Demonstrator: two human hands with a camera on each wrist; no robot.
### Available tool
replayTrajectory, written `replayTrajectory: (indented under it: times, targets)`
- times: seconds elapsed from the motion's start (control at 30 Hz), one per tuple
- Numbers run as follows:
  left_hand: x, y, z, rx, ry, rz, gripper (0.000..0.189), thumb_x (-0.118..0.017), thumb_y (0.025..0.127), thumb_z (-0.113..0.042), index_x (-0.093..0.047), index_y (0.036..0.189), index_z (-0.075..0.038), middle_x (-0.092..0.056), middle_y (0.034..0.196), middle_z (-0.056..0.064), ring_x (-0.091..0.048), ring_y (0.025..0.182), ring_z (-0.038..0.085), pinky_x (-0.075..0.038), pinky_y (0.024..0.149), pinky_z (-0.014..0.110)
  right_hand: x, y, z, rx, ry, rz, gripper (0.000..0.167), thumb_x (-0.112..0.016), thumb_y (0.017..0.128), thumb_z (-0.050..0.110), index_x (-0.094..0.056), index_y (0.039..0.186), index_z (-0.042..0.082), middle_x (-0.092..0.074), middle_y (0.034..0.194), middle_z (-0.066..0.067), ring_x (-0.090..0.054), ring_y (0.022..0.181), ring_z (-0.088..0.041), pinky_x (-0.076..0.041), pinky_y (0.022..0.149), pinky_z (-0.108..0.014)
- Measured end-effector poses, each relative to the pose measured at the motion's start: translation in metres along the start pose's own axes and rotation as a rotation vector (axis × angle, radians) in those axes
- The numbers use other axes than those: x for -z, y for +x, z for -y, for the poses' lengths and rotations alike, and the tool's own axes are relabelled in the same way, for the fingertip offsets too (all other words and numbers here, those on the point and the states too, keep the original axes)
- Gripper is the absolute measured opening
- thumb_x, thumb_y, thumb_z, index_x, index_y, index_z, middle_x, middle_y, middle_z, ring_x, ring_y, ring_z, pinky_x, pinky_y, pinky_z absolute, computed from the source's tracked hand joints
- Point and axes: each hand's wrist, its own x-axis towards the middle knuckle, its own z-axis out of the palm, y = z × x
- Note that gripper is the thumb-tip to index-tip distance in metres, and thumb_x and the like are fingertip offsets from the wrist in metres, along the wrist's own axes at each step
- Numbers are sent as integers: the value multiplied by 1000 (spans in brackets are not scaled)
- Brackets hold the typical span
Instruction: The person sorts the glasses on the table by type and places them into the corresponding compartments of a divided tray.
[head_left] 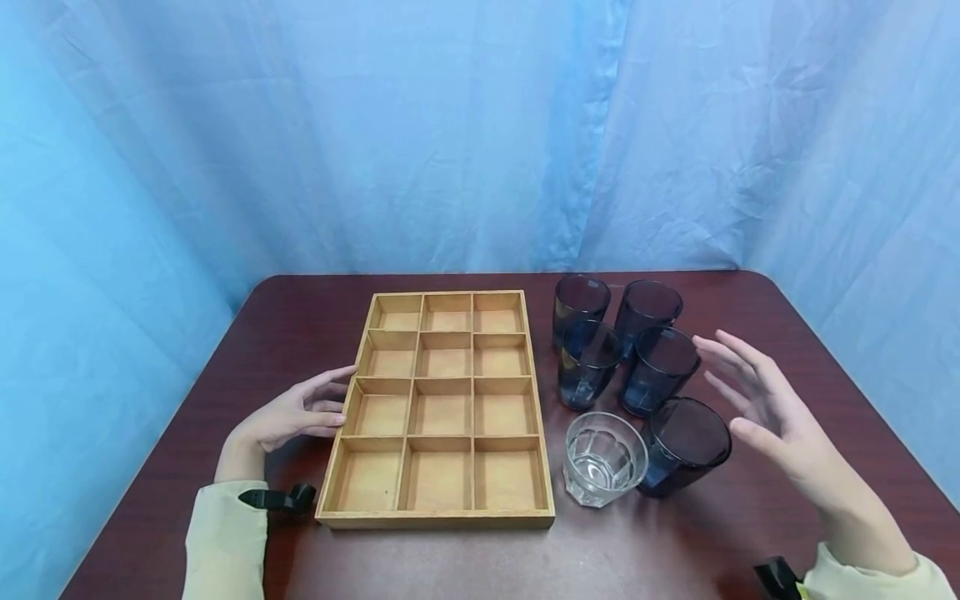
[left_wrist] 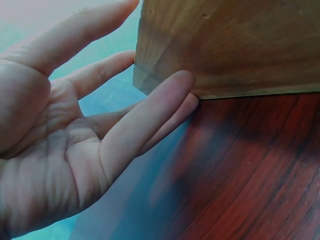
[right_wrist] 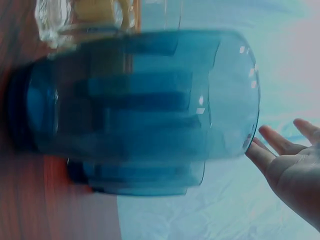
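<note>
My left hand (head_left: 296, 412) rests at the left side of a wooden compartment tray (head_left: 438, 522), fingers extended. In the left wrist view its fingertips meet the tray's side wall (left_wrist: 235, 50) near a corner. To the right of the tray stand several dark blue drinking glasses (head_left: 684, 450), upright, with a shorter clear glass (head_left: 603, 467) in front. Beside the nearest blue glasses is my right hand (head_left: 787, 429), fingers spread and nothing in its grasp. A blue glass (right_wrist: 150, 100) fills much of the right wrist view, upright but seen sideways; whether the fingertips touch it I cannot tell.
The dark reddish-brown table (head_left: 622, 558) carries all of these. Light blue curtains (head_left: 450, 142) hang behind it and along both sides. Black straps (head_left: 279, 499) sit at the wrists, over pale sleeves.
</note>
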Motion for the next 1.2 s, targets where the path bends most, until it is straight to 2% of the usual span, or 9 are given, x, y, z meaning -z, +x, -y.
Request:
replayTrajectory:
  times: [0.13,0.3,0.43,0.6,0.93,1.0,1.2]
  targets:
    - [0,0,1,-3,12,-1,81,-68,90,-11,-19,155,-15,-32,144,33,-52,123,44,-56,87,43,-13,2,4,12,28,23,75,-45,85,-24,-3,146,-19,-22,156,-25,-28,146,-23,-30,115,-20]
    - [-1,2,1,-2,14,-4,82,-68,89,-10,-20,155,-15,-33,144,32,-52,123,44,-56,87,43,-31,5,8,38,31,46,79,-53,84,-21,-3,145,-21,-22,156,-27,-27,146,-25,-30,115,-22]
    - [0,2,2,-1,14,-7,82,-68,89,-11,-20,155,-15,-32,143,33,-53,121,43,-56,86,45,-45,5,11,-4,2,65,82,-57,82,-21,-4,145,-20,-21,157,-26,-26,147,-23,-30,115,-21]
    - [0,2,2,-1,19,-11,81,-68,89,-11,-20,155,-15,-33,144,33,-54,120,43,-56,84,47,-58,3,11,-80,-56,89,89,-59,75,-28,-8,147,-17,-21,158,-23,-26,147,-18,-31,113,-18]
    - [-1,2,0,13,28,-17,82,-69,89,-12,-20,155,-15,-32,144,33,-54,120,45,-56,84,49,-73,-1,3,-82,-135,113,93,-67,70,-25,-14,146,-17,-25,157,-21,-26,147,-16,-31,112,-16]
    - [-1,2,0,15,28,-17,83,-69,89,-12,-19,155,-15,-32,144,34,-54,120,45,-56,84,49,-76,-2,3,-113,-169,114,93,-69,72,-23,-16,147,-14,-25,156,-21,-28,146,-15,-31,112,-15]
    - [-2,2,0,22,34,-17,83,-69,89,-13,-18,155,-15,-33,143,34,-54,120,45,-56,84,50,-83,-5,5,-304,-311,109,92,-72,78,-10,-20,152,3,-29,157,-14,-31,144,-5,-30,110,-11]
